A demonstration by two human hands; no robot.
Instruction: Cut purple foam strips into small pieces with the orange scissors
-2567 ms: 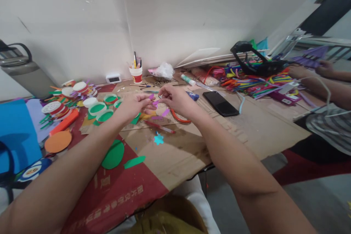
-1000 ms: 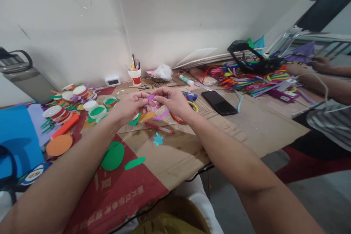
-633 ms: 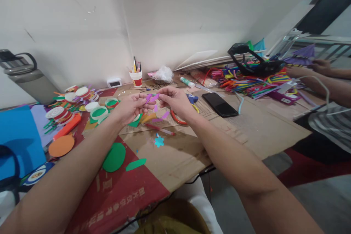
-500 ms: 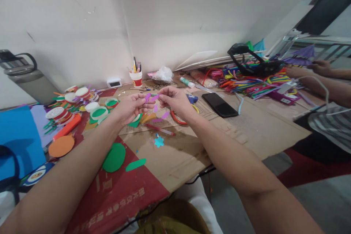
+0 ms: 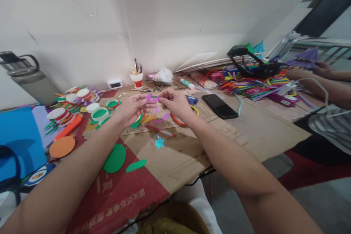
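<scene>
Between the thumb and fingers of my left hand (image 5: 134, 108) is a small purple paper piece (image 5: 148, 97). My right hand (image 5: 173, 101) pinches a purple paper strip (image 5: 155, 100), its end close to the piece on the left; whether the two touch I cannot tell. Below the hands, loose purple strips (image 5: 165, 116) lie on the cardboard. A red-tipped pen (image 5: 161, 130) and a blue star-shaped cutout (image 5: 159, 143) rest nearer to me. Under my left forearm are a green paper circle (image 5: 115, 158) and a green paper oval (image 5: 136, 165).
A black phone (image 5: 219, 106) lies right of my hands, with a blue glue gun (image 5: 192, 99) partly hidden. Paper-cup crafts (image 5: 60, 114) and a grey bottle (image 5: 31, 78) stand left. A pen cup (image 5: 136, 79) is behind. Pipe cleaners (image 5: 244, 82) are piled near another person's arm (image 5: 312, 80).
The camera view has shifted very slightly. Both hands stay close together on the purple pieces, with the right fingers adjusted a little.
</scene>
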